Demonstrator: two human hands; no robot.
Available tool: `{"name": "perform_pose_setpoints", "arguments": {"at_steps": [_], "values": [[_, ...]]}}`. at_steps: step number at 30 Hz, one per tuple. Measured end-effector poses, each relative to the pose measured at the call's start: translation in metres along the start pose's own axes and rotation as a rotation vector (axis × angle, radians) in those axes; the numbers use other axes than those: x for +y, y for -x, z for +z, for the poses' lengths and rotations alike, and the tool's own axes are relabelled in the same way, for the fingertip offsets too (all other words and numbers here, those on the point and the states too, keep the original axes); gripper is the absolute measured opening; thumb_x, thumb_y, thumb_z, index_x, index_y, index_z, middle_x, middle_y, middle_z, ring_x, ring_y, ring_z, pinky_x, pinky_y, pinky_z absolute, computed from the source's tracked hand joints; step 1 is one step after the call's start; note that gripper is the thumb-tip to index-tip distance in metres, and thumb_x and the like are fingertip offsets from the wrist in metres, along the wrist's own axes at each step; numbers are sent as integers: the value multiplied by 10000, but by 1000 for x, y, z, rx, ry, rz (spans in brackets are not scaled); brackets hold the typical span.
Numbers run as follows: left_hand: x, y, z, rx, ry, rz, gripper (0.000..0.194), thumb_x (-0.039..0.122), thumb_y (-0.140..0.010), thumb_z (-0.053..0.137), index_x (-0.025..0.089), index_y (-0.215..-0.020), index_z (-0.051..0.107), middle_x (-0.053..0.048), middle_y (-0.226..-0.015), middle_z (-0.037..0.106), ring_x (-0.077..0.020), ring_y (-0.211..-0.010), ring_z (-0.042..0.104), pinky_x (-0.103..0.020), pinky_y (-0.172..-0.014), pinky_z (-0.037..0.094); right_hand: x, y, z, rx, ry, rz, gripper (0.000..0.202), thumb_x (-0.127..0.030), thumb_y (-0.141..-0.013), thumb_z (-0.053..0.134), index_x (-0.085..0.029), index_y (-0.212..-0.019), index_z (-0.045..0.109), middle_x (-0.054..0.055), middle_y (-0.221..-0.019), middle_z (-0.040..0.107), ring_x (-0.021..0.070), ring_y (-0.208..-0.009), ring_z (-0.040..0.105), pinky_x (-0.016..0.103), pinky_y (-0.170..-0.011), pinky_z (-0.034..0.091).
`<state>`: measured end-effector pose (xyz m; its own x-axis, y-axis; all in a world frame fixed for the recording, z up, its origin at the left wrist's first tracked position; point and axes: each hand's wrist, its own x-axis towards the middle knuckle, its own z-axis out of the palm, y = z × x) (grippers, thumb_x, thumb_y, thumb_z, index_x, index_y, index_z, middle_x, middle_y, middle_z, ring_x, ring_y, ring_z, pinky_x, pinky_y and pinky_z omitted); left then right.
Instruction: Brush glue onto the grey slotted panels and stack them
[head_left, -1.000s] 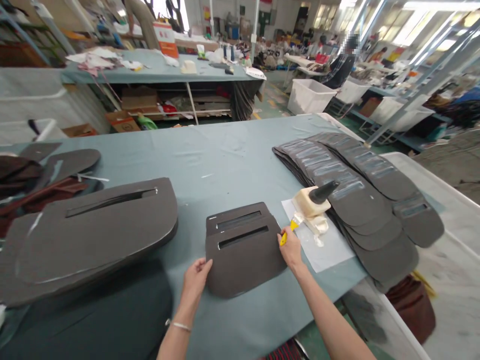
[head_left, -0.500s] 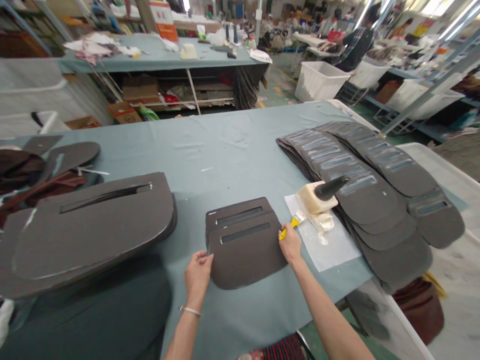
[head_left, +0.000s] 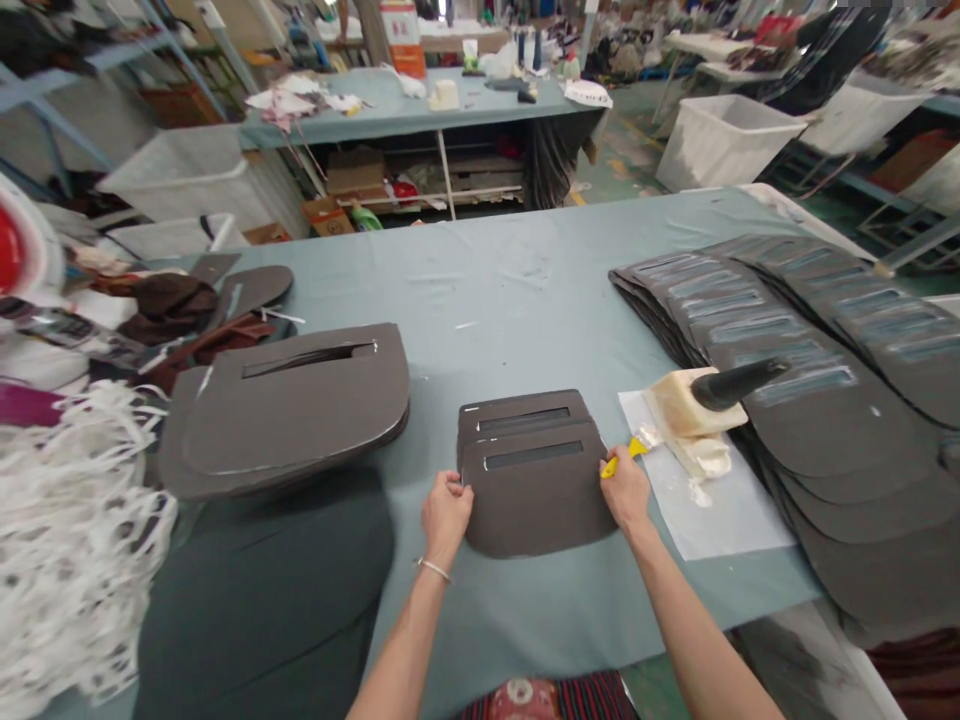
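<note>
Two dark grey panels with rounded corners and slots overlap in front of me; the nearer panel (head_left: 540,510) lies over the farther one. My left hand (head_left: 448,508) pinches the near panel's left edge between thumb and fingers. At the right edge, my right hand (head_left: 627,492) is closed around a yellow-handled brush (head_left: 636,447), its fingers against the panel. White paste coats the brush's bristles. Beyond it, a cream-coloured block-like container (head_left: 679,400) with a black cone (head_left: 739,384) stands on a white sheet (head_left: 705,538) with smears of white paste.
Slotted grey panels (head_left: 810,400) lie fanned in overlapping rows on the right. At left are a stack of larger panels (head_left: 300,415), dark sheets (head_left: 270,610) and a heap of white strips (head_left: 75,560). A second table (head_left: 337,120) and white bins (head_left: 724,140) stand beyond.
The view has turned left, so everything sits farther right and the heap of white strips has come into sight. Both hands stay at the panel's edges, with the brush still in my right hand.
</note>
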<state>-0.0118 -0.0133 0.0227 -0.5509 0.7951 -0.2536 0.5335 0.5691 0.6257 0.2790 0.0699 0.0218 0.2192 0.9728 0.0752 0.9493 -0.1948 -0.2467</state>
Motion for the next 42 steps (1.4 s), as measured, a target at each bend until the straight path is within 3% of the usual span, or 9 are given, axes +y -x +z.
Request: {"name": "perform_pose_setpoints", "arguments": {"at_steps": [10,16,24,33,42], "values": [[12,-3,-1,10,-84,-5,278,259,-777,539,218,-1048,490,-15,-795,662,-183,-762,618,-270,-644,355,-4,0,-2,-9,45,-8,147,-301,-857,564,-183,-944,553,-10,-673,503,106,-569,429,240,-538,188],[9,-16,-8,-24,-74,-5,220,244,-760,555,227,-976,518,-2,-801,675,-176,-785,622,-260,-663,370,-6,0,-4,-40,63,-1,138,-309,-868,552,-193,-942,558,-8,-665,502,109,-552,442,250,-526,176],[8,-14,-6,-29,-95,-5,250,240,-740,548,233,-989,520,0,-809,671,-169,-779,621,-255,-671,382,-6,1,-2,-29,95,-46,117,-278,-880,534,-180,-941,551,10,-738,543,105,-589,475,252,-533,175],[10,-12,-5,-48,-161,-4,320,326,-766,526,213,-1062,484,-62,-855,679,-255,-823,638,-321,-666,389,-6,2,-3,-25,101,-65,105,-223,-878,503,-191,-968,545,30,-796,584,122,-630,528,250,-538,209],[6,-15,-6,-61,-181,6,307,351,-771,531,227,-1048,487,-47,-855,691,-251,-863,643,-326,-707,412,-5,2,-3,-40,66,-72,121,-203,-863,494,-203,-974,543,27,-793,588,129,-644,533,243,-548,227]]}}
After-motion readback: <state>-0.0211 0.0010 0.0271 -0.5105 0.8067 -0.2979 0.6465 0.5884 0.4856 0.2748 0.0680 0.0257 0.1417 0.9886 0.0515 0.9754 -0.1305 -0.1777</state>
